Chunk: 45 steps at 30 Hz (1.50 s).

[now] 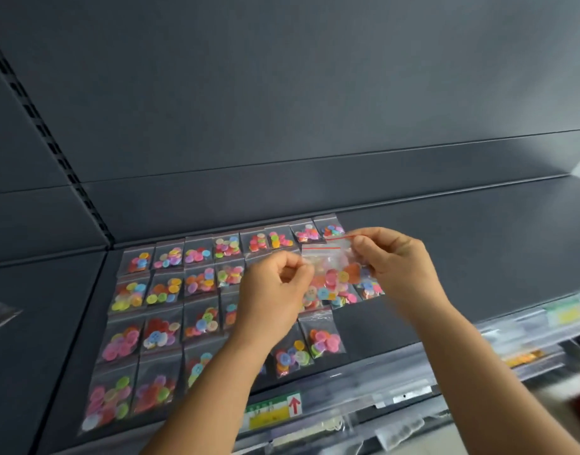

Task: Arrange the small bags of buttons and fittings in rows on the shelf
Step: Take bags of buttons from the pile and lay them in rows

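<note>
Several small clear zip bags of coloured buttons (165,287) lie in rows on the dark grey shelf (446,257), filling its left part. Above the rows' right end I hold a small bunch of button bags (331,277) with red zip lines. My left hand (275,290) pinches the bunch's left edge. My right hand (396,261) grips its upper right corner. More bags (324,339) lie below the hands, partly hidden by my left forearm.
The shelf's dark back panel (282,126) rises behind the rows. A slotted upright (52,149) runs down the left. Price-label strips (275,412) line the front edge. A lower shelf at right holds blurred packets (524,356). A neighbouring shelf (26,323) lies left.
</note>
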Motion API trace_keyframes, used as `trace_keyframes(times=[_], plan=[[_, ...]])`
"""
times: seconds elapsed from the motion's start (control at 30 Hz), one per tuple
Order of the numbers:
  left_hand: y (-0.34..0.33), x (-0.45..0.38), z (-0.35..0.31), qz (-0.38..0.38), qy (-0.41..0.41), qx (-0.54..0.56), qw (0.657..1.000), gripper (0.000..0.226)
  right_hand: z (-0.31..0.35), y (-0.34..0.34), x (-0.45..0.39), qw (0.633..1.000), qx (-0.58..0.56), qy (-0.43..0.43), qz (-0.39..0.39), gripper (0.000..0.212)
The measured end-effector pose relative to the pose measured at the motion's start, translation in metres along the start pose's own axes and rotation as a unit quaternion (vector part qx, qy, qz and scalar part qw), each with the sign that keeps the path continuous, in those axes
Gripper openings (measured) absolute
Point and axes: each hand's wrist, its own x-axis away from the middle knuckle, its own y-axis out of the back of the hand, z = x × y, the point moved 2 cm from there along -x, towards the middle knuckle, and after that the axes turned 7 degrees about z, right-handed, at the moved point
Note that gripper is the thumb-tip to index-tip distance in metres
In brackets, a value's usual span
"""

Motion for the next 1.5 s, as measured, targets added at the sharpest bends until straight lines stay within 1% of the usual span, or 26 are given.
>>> trace_keyframes(times=[0.07,0.13,0.2,0.3,0.43,0.5,0.57,0.67,0.77,0.83,0.9,0.97,1.03,1.2,1.37,1.5], plan=[[-0.010,0.005,0.000,0.010,0.013,-0.001,1.000,0.011,-0.008,0.017,0.002,0.999,0.045,-0.006,-0.023,0.019],[-0.022,0.011,0.001,0.010,0.027,-0.010,1.000,0.010,-0.020,0.031,0.003,0.994,0.106,-0.019,-0.028,0.018],[-0.036,0.016,0.001,0.008,0.049,-0.029,0.998,0.009,-0.032,0.041,0.006,0.989,0.140,-0.040,-0.013,0.019],[-0.058,0.023,-0.003,0.004,0.076,-0.069,0.995,0.010,-0.047,0.053,0.008,0.985,0.157,-0.062,0.015,0.017],[-0.084,0.030,-0.005,-0.012,0.096,-0.143,0.985,0.023,-0.060,0.065,0.008,0.978,0.194,-0.063,0.046,0.008],[-0.092,0.033,-0.006,-0.025,0.103,-0.190,0.976,0.030,-0.065,0.068,0.007,0.969,0.229,-0.057,0.068,0.004],[-0.098,0.035,-0.008,-0.030,0.103,-0.249,0.962,0.031,-0.067,0.069,0.007,0.960,0.263,-0.046,0.089,0.004],[-0.101,0.038,-0.015,-0.036,0.102,-0.328,0.938,0.029,-0.068,0.068,0.006,0.931,0.349,-0.004,0.106,0.017],[-0.101,0.041,-0.017,-0.039,0.092,-0.365,0.926,0.034,-0.065,0.071,0.009,0.902,0.416,0.065,0.097,0.029],[-0.102,0.043,-0.017,-0.018,0.062,-0.375,0.925,0.036,-0.063,0.073,0.012,0.896,0.416,0.107,0.115,0.027],[-0.103,0.045,-0.014,0.018,0.022,-0.371,0.928,0.034,-0.064,0.073,0.016,0.887,0.413,0.131,0.164,0.022],[-0.106,0.047,-0.012,0.057,0.001,-0.358,0.932,0.030,-0.065,0.072,0.019,0.865,0.429,0.148,0.216,0.016],[-0.107,0.048,-0.011,0.079,-0.003,-0.350,0.933,0.029,-0.067,0.072,0.020,0.847,0.441,0.166,0.247,0.012],[-0.106,0.047,-0.009,0.070,0.004,-0.348,0.935,0.031,-0.065,0.076,0.017,0.832,0.449,0.184,0.270,0.011],[-0.109,0.044,-0.007,0.072,0.009,-0.377,0.923,0.033,-0.062,0.074,0.019,0.837,0.432,0.184,0.280,0.014],[-0.111,0.044,-0.008,0.076,0.022,-0.389,0.918,0.032,-0.064,0.074,0.020,0.842,0.433,0.156,0.280,0.017]])
